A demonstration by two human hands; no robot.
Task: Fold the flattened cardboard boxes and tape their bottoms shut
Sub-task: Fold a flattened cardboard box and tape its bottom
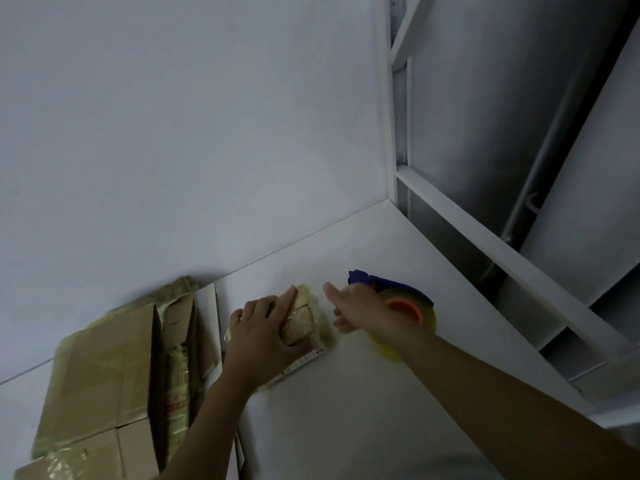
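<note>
A small cardboard box [304,320] wrapped in yellowish tape lies on the white table [363,410] near the wall. My left hand [263,337] lies on top of it, with the fingers bent over its near side. Just to the right, my right hand [360,310] grips a blue tape dispenser [391,289] that carries an orange-cored roll of clear tape [415,320]. The index finger points toward the box. The dispenser sits a short gap away from the box's right end.
Several folded and flattened cardboard boxes [104,368] with tape on them are stacked at the lower left against the wall. A white metal frame [485,244] runs along the table's right edge, with a grey pipe behind it.
</note>
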